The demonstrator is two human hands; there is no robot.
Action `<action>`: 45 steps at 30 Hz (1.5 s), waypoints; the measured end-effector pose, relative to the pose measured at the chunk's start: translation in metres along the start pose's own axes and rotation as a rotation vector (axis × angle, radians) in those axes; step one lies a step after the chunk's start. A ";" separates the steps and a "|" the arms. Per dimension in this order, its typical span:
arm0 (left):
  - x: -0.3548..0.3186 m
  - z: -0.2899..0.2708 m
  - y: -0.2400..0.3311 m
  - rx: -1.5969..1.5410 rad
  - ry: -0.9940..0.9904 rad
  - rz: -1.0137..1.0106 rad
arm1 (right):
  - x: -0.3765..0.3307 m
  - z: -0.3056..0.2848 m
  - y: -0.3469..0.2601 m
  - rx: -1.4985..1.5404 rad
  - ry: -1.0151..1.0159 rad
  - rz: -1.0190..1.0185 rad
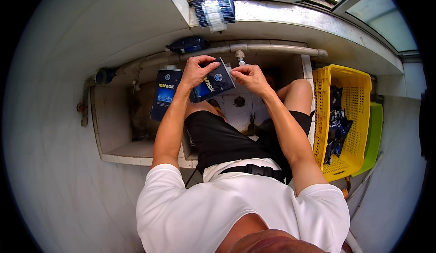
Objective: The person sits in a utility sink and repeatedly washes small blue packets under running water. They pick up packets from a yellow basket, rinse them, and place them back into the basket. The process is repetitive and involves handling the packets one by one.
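My left hand (197,71) grips a dark blue cold-pack pouch (211,84) by its upper left side. The pouch is tilted, with a round emblem and a blue printed picture on its face. At its right edge, the thumb and fingers of my right hand (249,77) pinch a pale strip or corner; exactly what lies between those fingertips is too small to tell. Just left of my left hand, a second dark blue pouch (167,88) hangs upright below the pipe. A tap fitting (240,58) on the pipe is close above my right hand.
A tiled trough (109,117) lies around my legs, with a pipe (272,48) along its far side. A dark pouch (188,45) rests by the pipe. Stacked flat pouches (218,5) sit on the ledge. On the right, a yellow crate (322,117) holds several pouches beside a green crate (374,135).
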State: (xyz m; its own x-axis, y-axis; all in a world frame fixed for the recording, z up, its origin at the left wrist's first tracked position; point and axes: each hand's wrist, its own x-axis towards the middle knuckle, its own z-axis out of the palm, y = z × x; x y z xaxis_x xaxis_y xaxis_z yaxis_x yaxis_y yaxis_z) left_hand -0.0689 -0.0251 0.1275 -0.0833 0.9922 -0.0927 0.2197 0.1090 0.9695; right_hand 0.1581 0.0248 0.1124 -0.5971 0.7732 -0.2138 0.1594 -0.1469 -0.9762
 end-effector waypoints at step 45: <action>0.019 0.116 -0.118 -0.357 -0.080 -0.639 | 0.031 -0.029 0.108 0.183 0.194 0.673</action>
State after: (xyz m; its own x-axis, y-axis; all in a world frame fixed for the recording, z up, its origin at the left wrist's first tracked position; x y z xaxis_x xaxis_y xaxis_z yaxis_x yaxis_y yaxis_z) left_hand 0.0167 -0.0121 -0.0150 -0.0154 0.7444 -0.6675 -0.1791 0.6548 0.7343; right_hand 0.1802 0.0505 0.0010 -0.2630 0.5720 -0.7769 0.2988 -0.7174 -0.6293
